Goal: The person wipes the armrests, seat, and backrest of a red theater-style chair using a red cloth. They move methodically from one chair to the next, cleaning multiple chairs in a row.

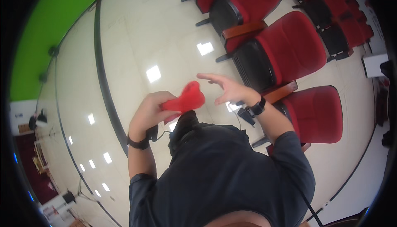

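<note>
A bright red, soft-looking item (190, 98) is in front of my body, its rounded end pointing away to the right. Its exact kind is unclear; a darker fold or hollow shows near its tip. My left hand (154, 108) grips its narrower end between thumb and fingers. Across a small gap to the right, my right hand (226, 89) is held with fingers and thumb apart, touching nothing. Each wrist wears a black strap (259, 106) with a small dark device, and a thin cable runs from the left one.
Red-backed seats (295, 49) with black cushions and wooden armrests stand in rows to the right. The glossy pale floor (128, 49) reflects ceiling lights. A dark strip (101, 57) crosses it on the left, short of a green wall (49, 32). A tripod-like stand (80, 192) is at lower left.
</note>
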### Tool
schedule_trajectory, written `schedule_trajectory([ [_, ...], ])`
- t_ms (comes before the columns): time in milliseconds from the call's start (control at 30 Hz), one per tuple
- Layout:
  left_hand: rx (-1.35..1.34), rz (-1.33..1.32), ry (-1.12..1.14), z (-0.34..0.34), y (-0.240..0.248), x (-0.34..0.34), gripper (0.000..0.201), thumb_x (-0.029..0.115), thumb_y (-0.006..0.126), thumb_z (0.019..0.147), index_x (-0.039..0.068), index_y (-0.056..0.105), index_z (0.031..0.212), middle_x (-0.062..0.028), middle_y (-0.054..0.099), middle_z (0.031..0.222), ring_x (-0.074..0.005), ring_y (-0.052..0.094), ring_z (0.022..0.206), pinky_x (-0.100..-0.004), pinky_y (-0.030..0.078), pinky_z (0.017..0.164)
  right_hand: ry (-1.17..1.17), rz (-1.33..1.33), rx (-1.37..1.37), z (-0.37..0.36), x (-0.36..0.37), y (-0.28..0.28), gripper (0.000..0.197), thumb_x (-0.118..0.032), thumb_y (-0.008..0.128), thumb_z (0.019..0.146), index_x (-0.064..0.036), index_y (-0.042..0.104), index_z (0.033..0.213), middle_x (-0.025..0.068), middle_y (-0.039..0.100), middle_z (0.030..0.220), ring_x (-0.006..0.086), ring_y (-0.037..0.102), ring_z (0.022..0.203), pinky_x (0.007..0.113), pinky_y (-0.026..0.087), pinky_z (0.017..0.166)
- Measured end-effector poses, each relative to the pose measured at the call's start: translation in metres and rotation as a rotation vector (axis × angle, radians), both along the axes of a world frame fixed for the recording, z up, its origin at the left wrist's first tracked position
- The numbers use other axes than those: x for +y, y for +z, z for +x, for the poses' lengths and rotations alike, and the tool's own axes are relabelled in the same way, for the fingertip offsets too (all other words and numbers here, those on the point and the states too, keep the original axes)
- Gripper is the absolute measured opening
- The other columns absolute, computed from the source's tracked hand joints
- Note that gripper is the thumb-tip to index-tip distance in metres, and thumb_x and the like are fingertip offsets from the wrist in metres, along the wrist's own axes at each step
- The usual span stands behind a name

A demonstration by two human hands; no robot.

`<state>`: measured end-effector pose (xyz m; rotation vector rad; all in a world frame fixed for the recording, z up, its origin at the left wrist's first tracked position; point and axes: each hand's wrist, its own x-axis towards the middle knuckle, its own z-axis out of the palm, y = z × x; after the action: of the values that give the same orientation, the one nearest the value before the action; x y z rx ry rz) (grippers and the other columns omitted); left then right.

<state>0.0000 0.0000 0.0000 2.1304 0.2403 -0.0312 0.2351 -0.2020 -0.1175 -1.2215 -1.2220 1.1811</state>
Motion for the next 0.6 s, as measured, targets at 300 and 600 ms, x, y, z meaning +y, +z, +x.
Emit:
schedule_trajectory([
  [300, 0.108, 0.067, -0.355, 0.217, -0.030, 0.182, 0.023, 0.006, 0.081, 0.081, -0.002, 0.071, 0.101, -0.0125, 0.073, 0.088, -0.0215, 0.070, 0.076, -0.0307, 0.056, 0.071, -0.572, -0.110, 0.568, 0.045, 0.149, -0.032, 0.039, -0.009, 0.068, 0.099, -0.0015, 0.057, 0.136, 0.0063, 0.067, 0.127, 0.0150, 0.063, 0.116, 0.032, 0.050, 0.103],
  [600, 0.288, 0.032, -0.430, 0.417, -0.204, 0.308, 0.037, 0.016, 0.076, 0.089, 0.001, 0.066, 0.122, -0.0154, 0.074, 0.106, -0.0245, 0.073, 0.096, -0.0353, 0.058, 0.083, -1.132, -0.127, 0.592, 0.206, 0.196, -0.151, 0.031, -0.013, 0.063, 0.103, 0.0008, 0.060, 0.130, 0.0082, 0.071, 0.115, 0.0139, 0.067, 0.103, 0.030, 0.055, 0.091],
])
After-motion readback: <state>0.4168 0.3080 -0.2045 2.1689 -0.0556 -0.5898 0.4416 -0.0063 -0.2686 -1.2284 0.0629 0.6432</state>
